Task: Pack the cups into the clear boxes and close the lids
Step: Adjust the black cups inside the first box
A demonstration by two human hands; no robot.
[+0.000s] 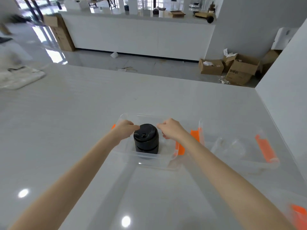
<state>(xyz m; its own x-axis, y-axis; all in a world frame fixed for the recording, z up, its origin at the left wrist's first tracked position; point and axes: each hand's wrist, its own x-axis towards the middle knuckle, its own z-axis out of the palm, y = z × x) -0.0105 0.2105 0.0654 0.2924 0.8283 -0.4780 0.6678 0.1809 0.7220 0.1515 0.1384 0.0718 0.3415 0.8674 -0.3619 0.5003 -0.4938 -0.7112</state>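
A black cup [146,138] with a black lid stands upright inside a clear box [149,161] with orange latches [180,147] in the middle of the white table. My left hand [124,130] and my right hand [172,130] reach into the box from either side. Their curled fingertips rest against the cup's top rim. To the right stands a second clear box [259,165] with an orange latch [265,149]. A clear glass cup [232,146] seems to lie in it, but it is hard to make out.
A blurred orange-and-clear piece [299,214] lies at the table's near right corner. A pale cloth bag [20,77] rests at the far left of the table. A white wall [285,90] borders the table on the right. Cardboard boxes [239,68] sit on the floor beyond.
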